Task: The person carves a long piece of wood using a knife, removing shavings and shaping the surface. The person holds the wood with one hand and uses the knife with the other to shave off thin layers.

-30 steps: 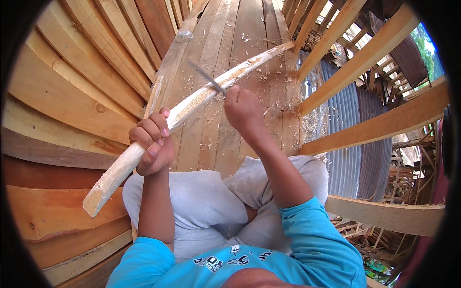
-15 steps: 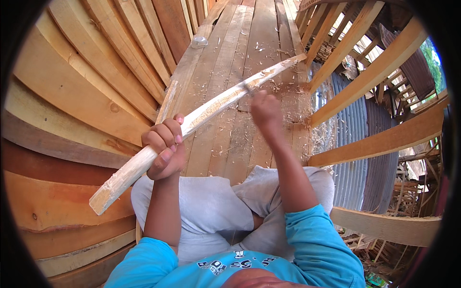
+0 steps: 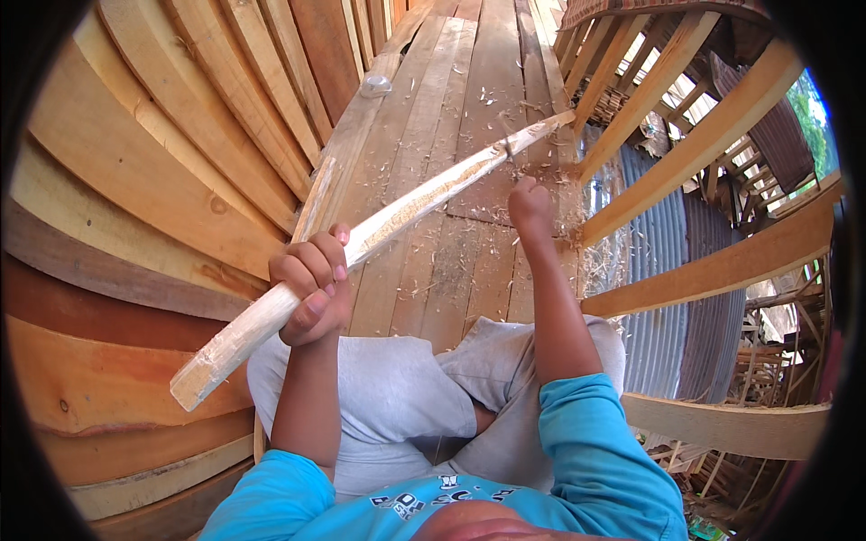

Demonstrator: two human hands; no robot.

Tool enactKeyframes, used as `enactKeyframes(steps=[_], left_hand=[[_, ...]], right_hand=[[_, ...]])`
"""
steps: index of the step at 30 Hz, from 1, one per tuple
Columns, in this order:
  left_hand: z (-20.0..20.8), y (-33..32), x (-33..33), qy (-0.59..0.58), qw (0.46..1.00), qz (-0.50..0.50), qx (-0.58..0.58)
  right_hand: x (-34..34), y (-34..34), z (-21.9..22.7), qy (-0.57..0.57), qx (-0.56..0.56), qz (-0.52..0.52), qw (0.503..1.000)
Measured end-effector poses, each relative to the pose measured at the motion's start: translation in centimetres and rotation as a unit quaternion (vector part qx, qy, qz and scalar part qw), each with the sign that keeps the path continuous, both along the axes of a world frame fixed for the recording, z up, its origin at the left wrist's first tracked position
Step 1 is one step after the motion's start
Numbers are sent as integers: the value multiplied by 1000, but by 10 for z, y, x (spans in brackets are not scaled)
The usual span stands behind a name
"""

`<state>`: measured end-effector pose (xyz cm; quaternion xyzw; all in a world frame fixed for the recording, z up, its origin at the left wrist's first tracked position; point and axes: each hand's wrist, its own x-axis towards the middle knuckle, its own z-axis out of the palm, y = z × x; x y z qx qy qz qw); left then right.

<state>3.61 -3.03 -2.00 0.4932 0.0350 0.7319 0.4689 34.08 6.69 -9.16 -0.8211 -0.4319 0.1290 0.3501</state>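
A long, pale length of wood [image 3: 424, 195] slants from lower left to upper right, its bark gone and rough tan patches along the upper side. My left hand [image 3: 308, 287] is wrapped round it near the lower end. The far end touches the floorboards by the right-hand slats. My right hand [image 3: 530, 206] is closed, just right of the wood's far half. From it a knife [image 3: 506, 147] reaches up to the wood, its thin dark blade crossing the stick near the far end. Its handle is hidden in the fist and the blade is blurred.
Curled shavings [image 3: 487, 97] litter the plank floor [image 3: 424, 99]. Upright boards [image 3: 180, 194] wall the left side. Wooden slats [image 3: 667, 189] form a railing on the right, with corrugated metal sheets [image 3: 654, 288] beyond. A small clear object [image 3: 375, 87] lies at the floor's far left.
My right hand and the knife have moved away from me and slightly right along the wood, toward its far end. My left hand keeps its hold, and the stick has barely shifted.
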Motion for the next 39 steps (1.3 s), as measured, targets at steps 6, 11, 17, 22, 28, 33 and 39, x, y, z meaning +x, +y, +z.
enactKeyframes(steps=[6,11,17,22,28,33,39], left_hand=[[-6,-2,-14,31,1000,-4,2],[-10,-2,-22,16,1000,1,-24],[-17,16,-19,-25,999,10,-46],[-19,14,-14,-40,999,28,-24],[-9,4,-9,42,999,-6,27],[-13,10,-8,-18,1000,12,-13],[-13,1,-15,29,999,17,24]], right_hand=[[-91,-48,58,43,-15,192,980],[-124,-74,61,-13,15,270,963],[-89,-32,33,-17,52,137,989],[-67,-42,40,5,-21,183,983],[-108,-71,83,-10,-21,231,973],[-84,-49,52,-28,8,188,982],[-130,-87,99,-33,-73,246,966]])
